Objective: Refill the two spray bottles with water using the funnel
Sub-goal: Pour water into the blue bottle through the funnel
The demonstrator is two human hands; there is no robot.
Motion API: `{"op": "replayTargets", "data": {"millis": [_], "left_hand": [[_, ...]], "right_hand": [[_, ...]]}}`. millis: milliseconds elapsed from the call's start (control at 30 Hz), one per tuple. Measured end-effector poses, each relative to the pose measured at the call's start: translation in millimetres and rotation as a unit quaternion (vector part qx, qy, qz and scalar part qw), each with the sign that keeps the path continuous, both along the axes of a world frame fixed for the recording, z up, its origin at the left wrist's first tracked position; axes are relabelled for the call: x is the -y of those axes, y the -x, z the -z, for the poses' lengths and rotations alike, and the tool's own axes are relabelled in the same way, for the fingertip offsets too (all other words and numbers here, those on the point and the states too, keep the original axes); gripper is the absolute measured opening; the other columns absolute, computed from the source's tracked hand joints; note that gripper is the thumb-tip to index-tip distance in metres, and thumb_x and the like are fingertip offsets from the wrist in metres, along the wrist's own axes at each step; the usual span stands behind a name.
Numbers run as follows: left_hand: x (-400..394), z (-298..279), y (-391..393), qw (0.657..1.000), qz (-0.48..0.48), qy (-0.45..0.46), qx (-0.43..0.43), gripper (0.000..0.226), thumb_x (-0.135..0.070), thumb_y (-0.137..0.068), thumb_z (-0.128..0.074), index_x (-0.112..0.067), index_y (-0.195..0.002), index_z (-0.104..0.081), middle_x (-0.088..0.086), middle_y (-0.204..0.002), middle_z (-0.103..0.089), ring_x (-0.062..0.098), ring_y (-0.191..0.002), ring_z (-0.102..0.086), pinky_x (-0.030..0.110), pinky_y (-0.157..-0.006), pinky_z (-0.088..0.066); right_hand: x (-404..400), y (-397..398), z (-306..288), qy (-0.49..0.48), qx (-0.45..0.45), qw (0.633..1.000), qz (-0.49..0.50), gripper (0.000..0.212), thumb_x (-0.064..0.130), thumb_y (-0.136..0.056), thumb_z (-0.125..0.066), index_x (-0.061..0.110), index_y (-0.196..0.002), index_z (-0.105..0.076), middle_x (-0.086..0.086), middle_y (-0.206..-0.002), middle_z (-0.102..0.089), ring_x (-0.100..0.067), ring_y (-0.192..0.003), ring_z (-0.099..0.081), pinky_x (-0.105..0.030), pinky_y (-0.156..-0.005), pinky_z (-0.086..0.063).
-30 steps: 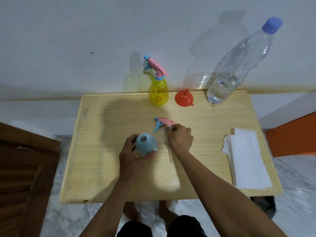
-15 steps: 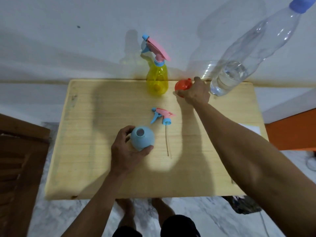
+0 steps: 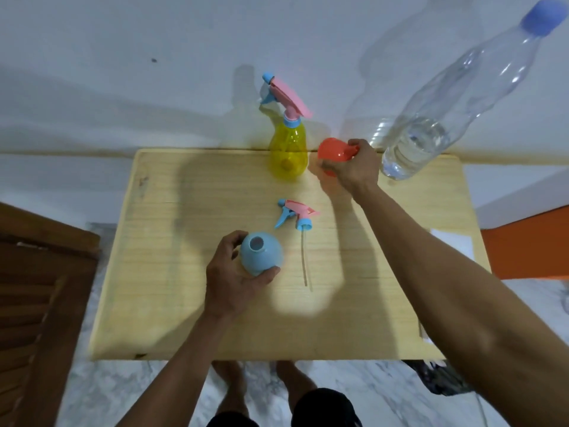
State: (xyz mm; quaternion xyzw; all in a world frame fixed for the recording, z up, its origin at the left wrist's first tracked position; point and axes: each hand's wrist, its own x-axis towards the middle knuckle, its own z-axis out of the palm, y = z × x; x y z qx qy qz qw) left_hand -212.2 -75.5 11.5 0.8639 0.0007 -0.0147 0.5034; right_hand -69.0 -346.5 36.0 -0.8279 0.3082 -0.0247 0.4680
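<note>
Left hand (image 3: pixel 229 277) grips blue bottle (image 3: pixel 260 252), fingers curled round it, upright on table (image 3: pixel 172 297), mouth uncapped. Right hand (image 3: pixel 354 171) pinches red funnel (image 3: pixel 334 152) beside yellow spray bottle (image 3: pixel 288 155). Spray head (image 3: pixel 297 212) lies between hands. Water bottle (image 3: pixel 431 131) at back right.

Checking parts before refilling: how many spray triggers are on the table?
2: one trigger screwed on the yellow bottle at the back, one trigger loose mid-table.

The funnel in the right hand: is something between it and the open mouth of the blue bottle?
Only the detached spray head lies on the table between the funnel and the blue bottle; lifted above it, the path looks free.
</note>
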Motion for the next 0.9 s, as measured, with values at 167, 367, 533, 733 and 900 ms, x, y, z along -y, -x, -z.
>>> {"op": "replayTargets", "data": {"millis": [167, 367, 533, 733, 900], "left_hand": [[2, -11, 3, 1.0, 0.002, 0.009, -0.021, 0.077, -0.035, -0.052, -0.094, -0.027, -0.117, -0.055, -0.023, -0.113, -0.06, 0.006, -0.101, -0.06, 0.044, -0.087, -0.056], [3, -15, 5, 1.0, 0.004, 0.008, -0.018, 0.075, -0.048, -0.049, -0.088, -0.035, -0.114, -0.053, -0.026, -0.111, -0.06, 0.003, -0.101, -0.06, 0.042, -0.086, -0.056], [7, -17, 11, 1.0, -0.008, 0.015, -0.011, 0.075, -0.027, -0.055, -0.096, -0.04, -0.115, -0.053, -0.029, -0.114, -0.058, 0.008, -0.103, -0.06, 0.036, -0.085, -0.056], [6, -13, 13, 0.999, -0.028, 0.039, -0.025, 0.074, -0.02, -0.058, -0.095, -0.04, -0.117, -0.054, -0.032, -0.113, -0.058, -0.011, -0.1, -0.058, 0.021, -0.08, -0.054], [6, -9, 12, 0.998, -0.031, 0.045, -0.032, 0.073, -0.024, -0.059, -0.093, -0.039, -0.12, -0.054, -0.024, -0.112, -0.062, -0.002, -0.1, -0.06, 0.012, -0.079, -0.051]], "right_hand": [[-6, 38, -43, -0.249, 0.091, 0.964, 0.005, 0.102, 0.019, -0.064, -0.096, 0.025, -0.149, -0.04, -0.007, -0.126, -0.054, -0.025, -0.111, -0.064, -0.044, -0.084, -0.063], [-15, 74, -89, -0.403, 0.134, 0.904, -0.053, 0.076, 0.02, -0.071, -0.089, 0.025, -0.138, -0.055, -0.016, -0.133, -0.054, -0.03, -0.115, -0.066, -0.037, -0.085, -0.06], [-40, 102, -98, -0.33, 0.135, 0.927, -0.115, 0.075, 0.035, -0.067, -0.092, 0.022, -0.132, -0.056, -0.011, -0.119, -0.071, -0.026, -0.11, -0.071, -0.042, -0.085, -0.06], [-87, 121, -87, -0.278, 0.115, 0.937, -0.179, 0.076, 0.025, -0.071, -0.092, 0.015, -0.134, -0.05, 0.0, -0.112, -0.076, -0.014, -0.109, -0.07, -0.045, -0.096, -0.057], [-105, 128, -73, -0.231, 0.109, 0.945, -0.206, 0.077, 0.029, -0.07, -0.092, 0.021, -0.133, -0.049, 0.007, -0.114, -0.073, -0.008, -0.114, -0.066, -0.042, -0.103, -0.053]]}}
